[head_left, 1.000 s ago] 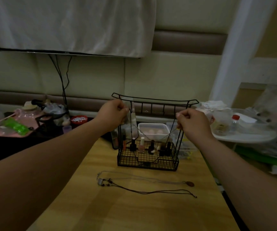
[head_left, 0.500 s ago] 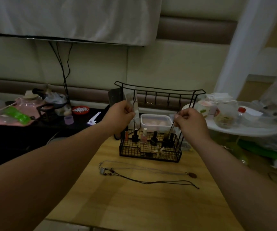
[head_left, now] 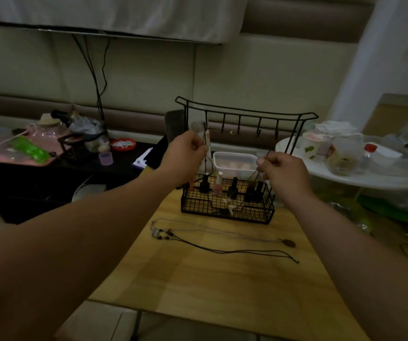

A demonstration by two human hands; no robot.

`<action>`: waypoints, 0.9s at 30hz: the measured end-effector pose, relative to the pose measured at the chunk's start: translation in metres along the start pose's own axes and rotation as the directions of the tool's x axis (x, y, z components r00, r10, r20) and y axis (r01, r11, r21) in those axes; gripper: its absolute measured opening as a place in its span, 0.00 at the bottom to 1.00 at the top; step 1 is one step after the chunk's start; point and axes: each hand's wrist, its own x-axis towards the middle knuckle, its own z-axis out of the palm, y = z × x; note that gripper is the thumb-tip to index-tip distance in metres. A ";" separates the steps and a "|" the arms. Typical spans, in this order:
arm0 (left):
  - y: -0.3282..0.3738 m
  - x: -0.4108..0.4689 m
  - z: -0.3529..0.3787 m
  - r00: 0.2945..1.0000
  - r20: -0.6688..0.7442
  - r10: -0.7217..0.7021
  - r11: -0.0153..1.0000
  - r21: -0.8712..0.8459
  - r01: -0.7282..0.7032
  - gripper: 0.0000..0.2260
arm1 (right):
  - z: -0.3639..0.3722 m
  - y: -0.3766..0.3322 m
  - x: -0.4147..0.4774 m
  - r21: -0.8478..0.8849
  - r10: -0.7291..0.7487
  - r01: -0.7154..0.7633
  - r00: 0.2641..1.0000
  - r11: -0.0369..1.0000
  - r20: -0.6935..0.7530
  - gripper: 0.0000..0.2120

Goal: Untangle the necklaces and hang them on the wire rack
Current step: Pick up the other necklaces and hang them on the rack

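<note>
over table (head_left: 222, 279), hands (head_left: 185, 156) (head_left: 284, 173) tight around necklace (head_left: 230, 206)

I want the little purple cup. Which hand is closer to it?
Left. The left hand is to the right of the purple cup; the right hand is farther off, by the right side of the rack.
</note>
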 end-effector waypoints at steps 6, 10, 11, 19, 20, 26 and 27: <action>0.000 -0.001 0.002 1.000 0.022 -0.016 1.000 -0.009 0.016 0.04 | 0.007 0.001 -0.002 -0.006 0.019 -0.019 1.000 1.000 -0.012 0.07; -0.002 -0.007 0.001 0.999 0.031 -0.010 1.000 0.017 0.009 0.04 | 0.005 0.006 -0.010 0.033 0.062 -0.060 0.997 0.998 -0.054 0.09; -0.004 -0.011 0.000 1.000 0.026 -0.016 1.000 0.019 0.015 0.05 | 0.004 0.007 -0.014 0.042 0.078 -0.075 0.994 0.996 -0.075 0.10; -0.036 -0.098 0.019 0.902 0.427 -0.065 0.958 0.281 -0.065 0.04 | 0.012 0.040 -0.086 -0.292 0.048 0.072 0.921 0.954 0.386 0.04; -0.040 -0.107 0.024 0.858 0.508 -0.076 0.931 0.344 -0.121 0.06 | 0.015 0.043 -0.092 -0.365 0.063 0.128 0.882 0.922 0.467 0.06; -0.050 -0.123 0.043 0.768 0.634 -0.091 0.738 0.561 -0.376 0.03 | 0.022 0.048 -0.110 -0.568 0.093 0.321 0.809 0.757 0.580 0.06; -0.049 -0.124 0.046 0.770 0.633 -0.082 0.728 0.565 -0.387 0.02 | 0.023 0.049 -0.111 -0.581 0.099 0.328 0.807 0.745 0.582 0.04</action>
